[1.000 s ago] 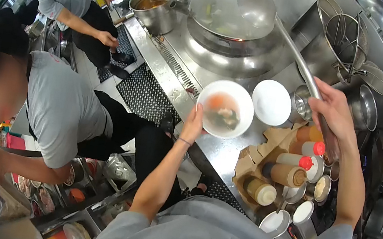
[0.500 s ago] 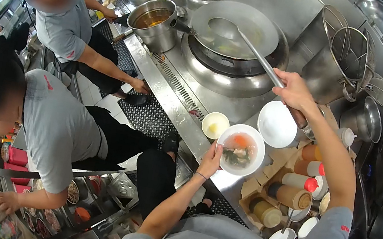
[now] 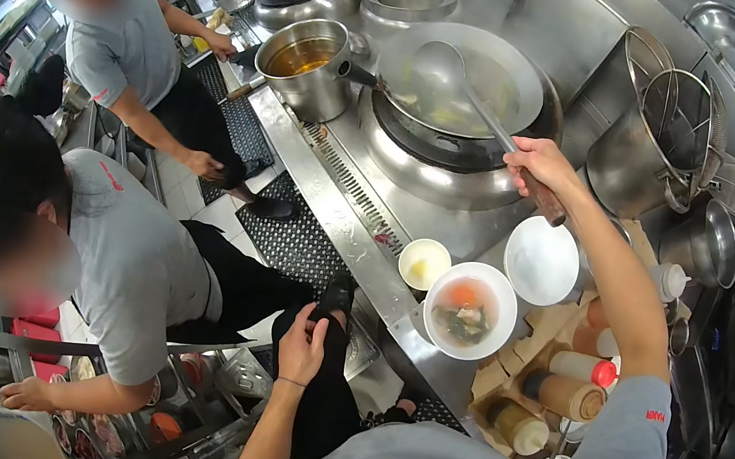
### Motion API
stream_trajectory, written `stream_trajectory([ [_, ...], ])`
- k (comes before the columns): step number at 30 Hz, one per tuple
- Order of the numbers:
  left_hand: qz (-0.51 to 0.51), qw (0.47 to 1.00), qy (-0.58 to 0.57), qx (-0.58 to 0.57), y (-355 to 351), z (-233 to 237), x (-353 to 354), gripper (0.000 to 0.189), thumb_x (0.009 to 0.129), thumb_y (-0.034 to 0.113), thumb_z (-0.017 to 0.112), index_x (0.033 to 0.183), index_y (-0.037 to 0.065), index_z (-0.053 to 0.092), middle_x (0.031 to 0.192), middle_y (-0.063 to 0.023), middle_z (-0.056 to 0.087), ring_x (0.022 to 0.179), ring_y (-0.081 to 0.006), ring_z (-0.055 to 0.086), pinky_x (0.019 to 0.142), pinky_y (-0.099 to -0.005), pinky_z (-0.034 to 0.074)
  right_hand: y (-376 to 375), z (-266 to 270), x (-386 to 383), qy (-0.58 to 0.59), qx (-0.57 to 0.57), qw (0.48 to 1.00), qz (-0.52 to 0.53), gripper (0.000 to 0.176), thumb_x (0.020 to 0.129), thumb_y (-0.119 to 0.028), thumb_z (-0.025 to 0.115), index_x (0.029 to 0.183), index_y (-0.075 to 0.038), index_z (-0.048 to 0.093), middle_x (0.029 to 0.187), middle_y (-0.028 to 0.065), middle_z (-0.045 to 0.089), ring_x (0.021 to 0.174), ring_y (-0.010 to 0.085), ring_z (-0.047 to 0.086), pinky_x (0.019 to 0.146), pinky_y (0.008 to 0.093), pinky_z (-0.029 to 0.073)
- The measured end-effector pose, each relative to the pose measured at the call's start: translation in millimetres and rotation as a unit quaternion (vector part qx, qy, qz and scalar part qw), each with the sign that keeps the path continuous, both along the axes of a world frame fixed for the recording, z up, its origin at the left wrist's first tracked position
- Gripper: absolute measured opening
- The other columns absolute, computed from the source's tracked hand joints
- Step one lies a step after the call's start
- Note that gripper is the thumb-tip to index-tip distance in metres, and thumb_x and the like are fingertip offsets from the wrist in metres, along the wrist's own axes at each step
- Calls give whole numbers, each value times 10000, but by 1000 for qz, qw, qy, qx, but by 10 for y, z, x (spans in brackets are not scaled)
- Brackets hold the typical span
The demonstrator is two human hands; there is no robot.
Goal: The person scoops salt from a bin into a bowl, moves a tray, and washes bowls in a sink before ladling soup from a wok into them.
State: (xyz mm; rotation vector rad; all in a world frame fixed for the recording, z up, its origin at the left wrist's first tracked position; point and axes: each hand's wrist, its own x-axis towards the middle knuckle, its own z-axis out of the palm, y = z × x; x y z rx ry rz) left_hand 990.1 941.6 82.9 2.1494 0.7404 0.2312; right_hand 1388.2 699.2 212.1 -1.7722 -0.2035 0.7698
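Observation:
My right hand point(image 3: 543, 169) is wrapped round the wooden handle end of a long metal ladle point(image 3: 486, 116). The ladle's round head rests over the wok point(image 3: 526, 83), whose pale liquid holds some greenish pieces. My left hand point(image 3: 302, 347) hangs in front of the counter, empty, with loosely bent fingers apart. A white bowl point(image 3: 510, 304) of clear soup, with something orange, dark leaves and pale chunks, stands at the counter's edge. Beside it are a small cream bowl point(image 3: 444, 260) with yellowish contents and a second white bowl point(image 3: 542, 262).
A pot of brown liquid point(image 3: 311, 100) stands left of the wok. Squeeze bottles point(image 3: 582, 368) lie in a cardboard box at right. A tall metal pot point(image 3: 627, 161) holds strainers. Two co-workers stand at left, the nearer one point(image 3: 128, 238) reaching over food containers.
My left hand has let go of the soup bowl and moved down and left. The bowl now stands by itself. My right hand has shifted slightly, and the ladle's head shows more clearly over the wok.

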Motion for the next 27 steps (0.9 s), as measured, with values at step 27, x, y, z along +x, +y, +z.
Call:
stream_trajectory([
  [27, 37, 994, -98, 34, 71, -283, -69, 196, 891, 198, 663, 990, 28, 663, 611, -89, 621, 511, -122, 588, 500, -268, 459, 37, 66, 192, 219, 229, 947, -51, 136, 925, -133, 559, 899, -57, 449, 765, 41, 539, 537, 49, 477, 443, 178, 420],
])
